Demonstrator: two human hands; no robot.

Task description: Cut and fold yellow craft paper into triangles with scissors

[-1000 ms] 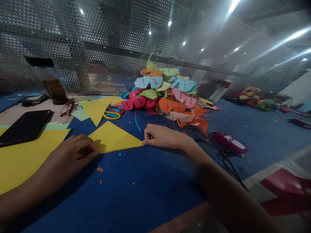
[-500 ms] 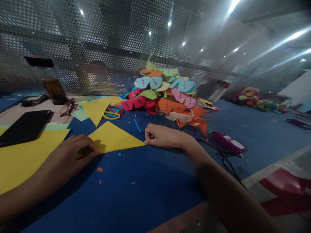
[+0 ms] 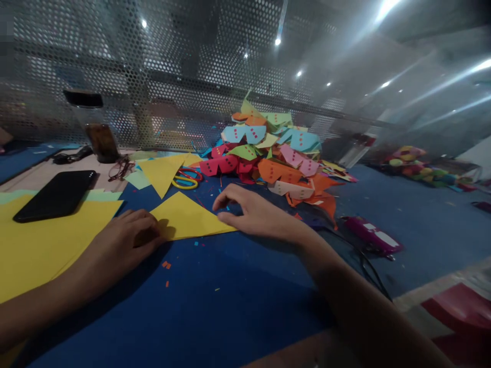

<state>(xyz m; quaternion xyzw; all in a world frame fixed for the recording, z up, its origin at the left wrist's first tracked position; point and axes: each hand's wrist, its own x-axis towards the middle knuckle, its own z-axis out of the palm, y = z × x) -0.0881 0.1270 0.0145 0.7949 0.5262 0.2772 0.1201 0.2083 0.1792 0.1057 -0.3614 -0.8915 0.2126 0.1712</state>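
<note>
A yellow paper point(image 3: 192, 220), folded into a triangle, lies on the blue table with its long edge towards me. My left hand point(image 3: 130, 240) is closed, its fingertips and thumb at the left corner of the triangle. Over the right corner is my right hand point(image 3: 257, 212); its thumb and index finger are apart and nothing is between them. Just behind the triangle lie scissors point(image 3: 186, 181) with yellow and red handles and another folded yellow paper point(image 3: 161, 173).
A pile of colourful cut paper shapes point(image 3: 268, 148) stands at the back. On the left are yellow sheets point(image 3: 30, 255), a black phone point(image 3: 57, 195), a jar point(image 3: 100, 140) and glasses point(image 3: 120, 168). A purple device point(image 3: 372, 236) with a cable lies right.
My right hand has opened its fingers at the right corner and moved slightly inward over the triangle. The left hand keeps its place on the paper. The view has shifted a little left.
</note>
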